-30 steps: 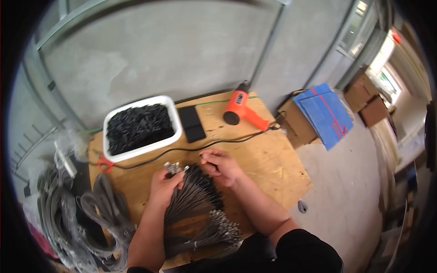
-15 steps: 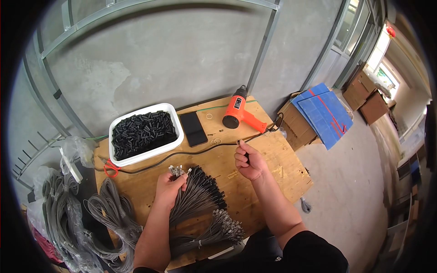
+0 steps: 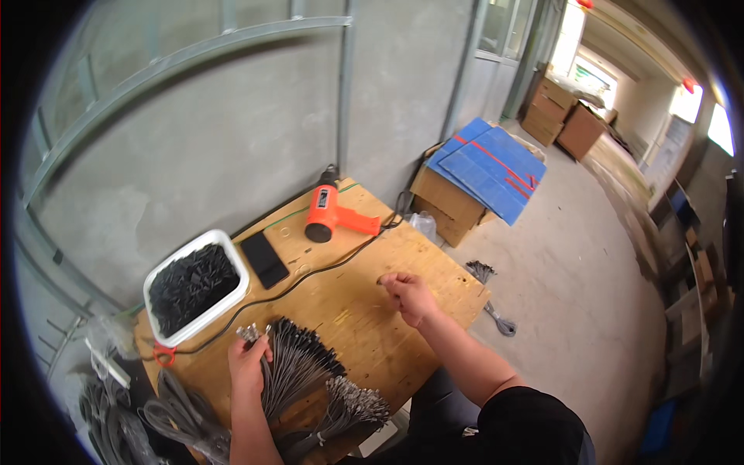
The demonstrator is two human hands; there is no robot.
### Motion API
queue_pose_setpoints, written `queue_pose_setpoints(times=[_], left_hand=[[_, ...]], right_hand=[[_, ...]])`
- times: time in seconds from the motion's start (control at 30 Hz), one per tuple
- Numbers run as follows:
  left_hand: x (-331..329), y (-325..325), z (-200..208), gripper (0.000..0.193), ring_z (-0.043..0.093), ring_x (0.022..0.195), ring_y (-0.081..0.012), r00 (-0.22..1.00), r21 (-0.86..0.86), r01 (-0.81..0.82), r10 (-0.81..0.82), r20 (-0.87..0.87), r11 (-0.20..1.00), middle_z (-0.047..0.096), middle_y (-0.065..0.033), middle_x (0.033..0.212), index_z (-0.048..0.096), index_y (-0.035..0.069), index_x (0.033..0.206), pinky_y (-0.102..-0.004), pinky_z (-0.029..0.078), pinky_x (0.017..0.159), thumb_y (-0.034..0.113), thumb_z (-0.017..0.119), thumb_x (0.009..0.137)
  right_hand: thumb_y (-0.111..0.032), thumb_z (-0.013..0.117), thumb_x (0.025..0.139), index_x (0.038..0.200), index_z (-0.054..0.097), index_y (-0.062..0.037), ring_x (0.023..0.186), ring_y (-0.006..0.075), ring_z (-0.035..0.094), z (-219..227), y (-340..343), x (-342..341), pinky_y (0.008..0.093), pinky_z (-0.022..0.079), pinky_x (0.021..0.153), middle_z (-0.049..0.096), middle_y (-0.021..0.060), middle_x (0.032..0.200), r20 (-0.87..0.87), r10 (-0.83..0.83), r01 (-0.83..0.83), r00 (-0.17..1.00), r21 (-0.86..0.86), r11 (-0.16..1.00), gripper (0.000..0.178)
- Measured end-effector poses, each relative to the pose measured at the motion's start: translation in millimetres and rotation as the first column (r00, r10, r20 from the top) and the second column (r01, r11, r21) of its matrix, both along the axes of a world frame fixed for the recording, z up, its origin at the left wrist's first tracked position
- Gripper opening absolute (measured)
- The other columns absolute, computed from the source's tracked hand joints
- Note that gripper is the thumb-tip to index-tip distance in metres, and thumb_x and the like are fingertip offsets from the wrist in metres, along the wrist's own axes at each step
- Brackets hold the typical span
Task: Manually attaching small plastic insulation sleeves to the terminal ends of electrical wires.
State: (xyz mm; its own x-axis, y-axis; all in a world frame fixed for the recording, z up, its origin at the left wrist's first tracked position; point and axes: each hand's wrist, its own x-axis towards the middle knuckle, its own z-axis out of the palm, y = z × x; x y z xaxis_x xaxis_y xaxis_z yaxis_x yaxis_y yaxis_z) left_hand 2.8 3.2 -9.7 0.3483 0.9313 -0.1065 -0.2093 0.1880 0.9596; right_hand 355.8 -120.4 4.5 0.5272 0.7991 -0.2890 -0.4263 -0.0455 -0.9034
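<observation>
**One fan of grey cables (image 3: pixel 293 381) at the left hand (image 3: pixel 246 364); right hand (image 3: pixel 411 298) off to the right**

Fan lies just right of the left hand, long axis running from near the body outward, its black ends (image 3: pixel 319 349) spread away and rightward. Left hand much the nearer: closed on silver-tipped ends (image 3: pixel 249 333), which poke out past the thumb. Right hand well apart, beyond the fan and to its right, over bare desk (image 3: pixel 349 310); fingers closed in a pinch, a small dark piece (image 3: pixel 380 281) at the tips, too small to identify.

Nearer the body, right of the left hand: a tied bundle (image 3: pixel 356 403), silver ends pointing right. Beyond the left hand, leftward: white tub (image 3: pixel 184 333) of short black pieces (image 3: pixel 194 283); black phone (image 3: pixel 264 260) beside it. Farther out, ahead and left of the right hand: orange heat gun (image 3: pixel 323 213). Left of the left hand: red-handled scissors (image 3: pixel 163 355), and, closer in, grey coils (image 3: pixel 182 415).
</observation>
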Motion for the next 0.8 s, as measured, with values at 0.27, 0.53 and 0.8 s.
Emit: queue_pose_setpoints(times=[0.27,0.53,0.8], left_hand=[[2,4,-12,0.007,0.055,0.061,-0.0139,1.0,0.059,-0.014,0.014,-0.013,0.998,0.058,-0.0039,0.073,0.063,0.001,0.094,-0.0272,0.045,0.056,0.003,0.07,0.092],[-8,11,-25,0.01,0.054,0.062,-0.0138,0.997,-0.01,-0.061,0.061,0.04,0.998,0.056,-0.0033,0.074,0.057,0.005,0.098,-0.0301,0.046,0.055,0.005,0.066,0.095],[-11,17,-33,0.009,0.051,0.062,-0.0113,0.997,0.058,-0.076,0.077,-0.015,0.995,0.054,-0.0001,0.076,0.057,0.009,0.098,-0.0276,0.043,0.053,0.008,0.066,0.097]], right_hand=[[-0.012,0.066,0.099,0.1,0.073,-0.004,0.057,0.0031,0.043,-4,-44,-13,0.0223,0.036,0.051,0.063,-0.0048,0.08,0.118,0.111,-0.114,0.987,0.014,0.993,0.011],[-0.014,0.066,0.099,0.106,0.067,-0.0065,0.049,0.0052,0.035,17,-113,69,0.0232,0.023,0.043,0.045,-0.0068,0.066,-0.315,-0.038,0.115,0.949,0.231,0.966,0.01],[-0.02,0.071,0.095,0.078,0.06,-0.0145,0.042,0.0103,0.031,-112,-238,169,0.0298,0.023,0.039,0.037,-0.0041,0.056,-0.382,-0.558,0.583,0.737,-0.058,0.81,0.021]])
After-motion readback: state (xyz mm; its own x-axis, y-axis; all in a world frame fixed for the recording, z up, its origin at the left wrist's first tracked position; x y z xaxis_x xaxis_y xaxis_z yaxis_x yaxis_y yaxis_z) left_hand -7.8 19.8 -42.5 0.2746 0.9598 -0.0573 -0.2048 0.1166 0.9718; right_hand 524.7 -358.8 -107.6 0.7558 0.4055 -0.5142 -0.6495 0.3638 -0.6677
